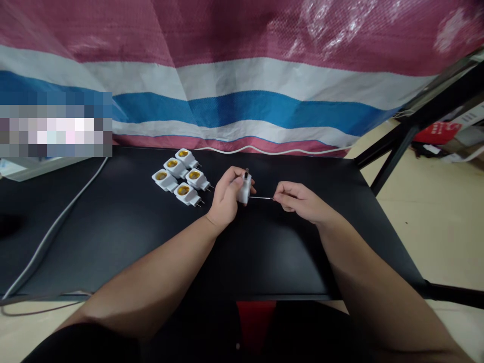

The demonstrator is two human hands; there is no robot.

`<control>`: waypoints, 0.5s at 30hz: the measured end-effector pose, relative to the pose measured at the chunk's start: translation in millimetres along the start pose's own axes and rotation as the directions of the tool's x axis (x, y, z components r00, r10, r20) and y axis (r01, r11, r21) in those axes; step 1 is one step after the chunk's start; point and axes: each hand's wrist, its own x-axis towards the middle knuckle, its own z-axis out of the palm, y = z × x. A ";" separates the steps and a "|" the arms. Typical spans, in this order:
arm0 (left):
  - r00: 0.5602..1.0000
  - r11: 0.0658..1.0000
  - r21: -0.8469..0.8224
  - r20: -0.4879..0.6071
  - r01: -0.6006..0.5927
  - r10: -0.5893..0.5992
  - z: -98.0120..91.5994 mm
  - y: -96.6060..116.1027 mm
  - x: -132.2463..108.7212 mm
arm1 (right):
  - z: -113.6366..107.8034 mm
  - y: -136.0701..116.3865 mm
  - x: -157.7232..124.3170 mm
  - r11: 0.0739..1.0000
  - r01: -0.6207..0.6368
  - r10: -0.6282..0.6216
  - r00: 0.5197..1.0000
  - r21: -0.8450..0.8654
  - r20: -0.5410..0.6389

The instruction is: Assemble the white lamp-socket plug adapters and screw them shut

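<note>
My left hand (227,197) is closed around a white plug-in lamp socket (244,189), its prongs and a dark part pointing up and away from me. From the right, the thin metal shaft of a screwdriver (261,198) reaches the socket's lower right side. Its other end is pinched in the fingers of my right hand (297,200), which hide the handle. Whether the tip sits inside the socket or only touches it, I cannot tell. Left of my left hand, several similar white lamp sockets (183,192) with brass-coloured insides lie grouped on the black table (242,252).
A striped red, white and blue plastic sheet (242,106) hangs behind the table. A white cable (56,227) runs down the left side. A blurred-out object (56,126) stands at the back left. Black metal frame bars (393,141) rise at the right edge.
</note>
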 end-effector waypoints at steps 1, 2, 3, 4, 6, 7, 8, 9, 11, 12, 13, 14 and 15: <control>0.999 0.998 -0.041 -0.014 0.041 -0.041 -0.2 -2.1 1.8 | -1.1 1.5 1.0 1.000 0.019 -0.019 0.999 0.009 -0.028; 0.997 0.995 -0.073 -0.031 0.072 -0.075 -0.4 -3.7 3.5 | -1.9 2.9 2.4 0.998 0.045 -0.043 0.997 0.031 -0.066; 0.993 0.991 -0.090 -0.051 0.097 -0.102 -0.5 -4.7 4.9 | -2.5 4.3 4.0 0.995 0.079 -0.072 0.991 0.065 -0.114; 0.990 0.989 -0.097 -0.070 0.113 -0.120 -0.4 -5.1 6.1 | -2.9 5.4 5.8 0.988 0.119 -0.100 0.980 0.102 -0.169; 0.985 0.988 -0.085 -0.100 0.130 -0.138 0.1 -4.5 7.4 | -3.8 7.1 9.5 0.968 0.193 -0.143 0.950 0.162 -0.279; 0.984 0.989 -0.069 -0.110 0.134 -0.141 0.6 -3.9 7.5 | -4.3 7.8 11.4 0.959 0.219 -0.152 0.933 0.179 -0.326; 0.983 0.989 -0.049 -0.117 0.137 -0.142 1.0 -3.3 7.4 | -5.0 8.4 13.0 0.954 0.235 -0.154 0.918 0.186 -0.367; 0.983 0.990 -0.027 -0.118 0.139 -0.141 1.5 -2.9 7.1 | -5.7 9.2 14.5 0.954 0.238 -0.148 0.904 0.184 -0.401; 0.985 0.990 0.023 -0.109 0.138 -0.134 2.2 -3.1 6.4 | -7.1 11.6 16.8 0.965 0.218 -0.131 0.885 0.149 -0.447; 0.987 0.990 0.046 -0.101 0.134 -0.129 2.3 -3.7 6.0 | -7.7 13.3 17.6 0.972 0.205 -0.130 0.879 0.115 -0.460; 0.988 0.990 0.066 -0.092 0.127 -0.121 2.3 -4.6 5.8 | -8.3 15.3 18.3 0.978 0.195 -0.140 0.874 0.071 -0.464; 0.991 0.989 0.087 -0.084 0.115 -0.108 2.1 -5.7 5.5 | -8.8 17.5 18.8 0.982 0.189 -0.158 0.873 0.021 -0.462; 0.993 0.989 0.111 -0.077 0.097 -0.088 1.8 -6.9 5.3 | -9.2 19.9 19.1 0.982 0.188 -0.181 0.873 -0.030 -0.453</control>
